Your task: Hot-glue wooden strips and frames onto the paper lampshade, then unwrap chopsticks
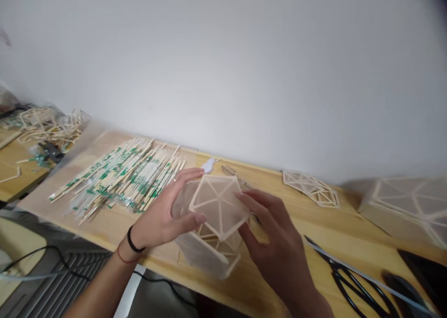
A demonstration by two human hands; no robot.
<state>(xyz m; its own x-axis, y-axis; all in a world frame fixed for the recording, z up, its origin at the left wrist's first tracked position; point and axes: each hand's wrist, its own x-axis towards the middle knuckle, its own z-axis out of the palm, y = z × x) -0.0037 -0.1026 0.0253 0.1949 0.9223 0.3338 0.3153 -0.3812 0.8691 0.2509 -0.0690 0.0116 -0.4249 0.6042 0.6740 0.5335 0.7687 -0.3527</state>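
Between my two hands is a small frame of thin wooden sticks covered with translucent paper (209,201), its top face a pentagon with ribs meeting at the centre. My left hand (171,211) wraps the frame's left side, thumb on the near edge of the top face. On the right side, my right hand (275,234) pinches the pentagon's edge between thumb and fingers. Below the top face the frame is partly uncovered, with bare sticks showing inside. A loose paper flap (202,255) hangs at its lower front.
Paper-wrapped chopsticks (136,173) lie piled on a brown sheet at left. Black scissors (349,271) rest at right, near a larger papered frame (412,206). A flat stick lattice (310,187) lies by the wall. A tangle of sticks (52,125) sits far left.
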